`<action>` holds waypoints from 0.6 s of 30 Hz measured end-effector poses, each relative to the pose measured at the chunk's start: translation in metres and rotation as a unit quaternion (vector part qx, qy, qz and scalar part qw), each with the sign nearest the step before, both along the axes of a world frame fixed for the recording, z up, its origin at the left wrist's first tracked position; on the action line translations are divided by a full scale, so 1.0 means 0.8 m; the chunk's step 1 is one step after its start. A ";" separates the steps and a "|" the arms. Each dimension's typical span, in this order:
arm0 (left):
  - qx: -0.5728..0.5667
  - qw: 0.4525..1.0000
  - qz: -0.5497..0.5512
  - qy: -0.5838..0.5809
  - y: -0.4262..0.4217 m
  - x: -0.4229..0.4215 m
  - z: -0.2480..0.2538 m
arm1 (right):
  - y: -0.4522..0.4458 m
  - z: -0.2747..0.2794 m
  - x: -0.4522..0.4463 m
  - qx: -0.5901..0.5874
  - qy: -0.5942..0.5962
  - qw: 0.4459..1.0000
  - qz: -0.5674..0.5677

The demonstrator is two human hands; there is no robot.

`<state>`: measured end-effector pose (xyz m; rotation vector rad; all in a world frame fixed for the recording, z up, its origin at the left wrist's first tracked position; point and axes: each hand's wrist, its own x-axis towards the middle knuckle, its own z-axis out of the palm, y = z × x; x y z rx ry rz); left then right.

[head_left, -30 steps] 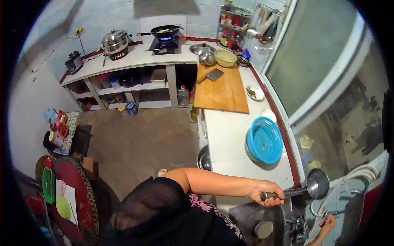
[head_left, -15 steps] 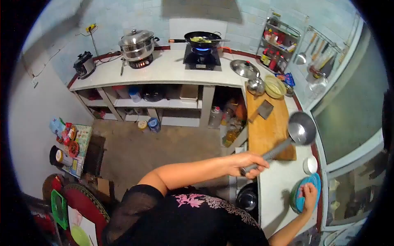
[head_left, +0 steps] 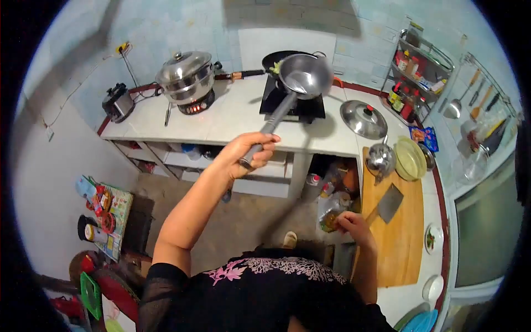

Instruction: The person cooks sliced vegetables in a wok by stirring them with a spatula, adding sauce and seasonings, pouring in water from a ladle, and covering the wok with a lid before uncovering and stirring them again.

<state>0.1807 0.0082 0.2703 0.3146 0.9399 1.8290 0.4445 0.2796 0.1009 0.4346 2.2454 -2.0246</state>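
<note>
The ladle (head_left: 301, 80) is silver with a grey handle (head_left: 277, 120); the wok (head_left: 273, 57) is black, its food (head_left: 275, 68) green. The shirt (head_left: 238, 304) is black, printed with pink and whitish branching shapes. The bench (head_left: 232, 124) is white with a dark red border (head_left: 444, 216), the board (head_left: 401, 243) honey-toned, the bowl (head_left: 410, 159) pale yellow, the lid (head_left: 360, 123) silver with a red knob (head_left: 369, 110).

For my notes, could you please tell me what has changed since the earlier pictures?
The left hand, still gripping the ladle, has swung it from near the sink toward the stove, partly hiding the wok. The right hand has moved away from the basket. The cleaver stays on the board.
</note>
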 end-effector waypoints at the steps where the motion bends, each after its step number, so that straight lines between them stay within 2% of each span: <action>1: 0.003 1.000 0.012 0.010 0.011 -0.033 0.003 | 0.013 -0.004 -0.036 -0.011 -0.006 1.000 0.010; 4: -0.002 0.997 0.060 0.045 0.041 -0.119 0.015 | 0.032 0.005 -0.132 -0.040 -0.012 0.998 0.056; 9: -0.008 0.993 0.104 0.047 0.072 -0.226 0.021 | 0.045 0.030 -0.251 -0.017 -0.030 0.989 0.144; 12: 0.017 0.994 0.102 0.037 0.089 -0.282 0.018 | 0.060 0.014 -0.290 -0.043 -0.022 0.993 0.104; 18: 0.030 0.997 0.063 0.039 0.108 -0.390 -0.012 | 0.089 0.030 -0.339 -0.017 -0.047 0.996 -0.074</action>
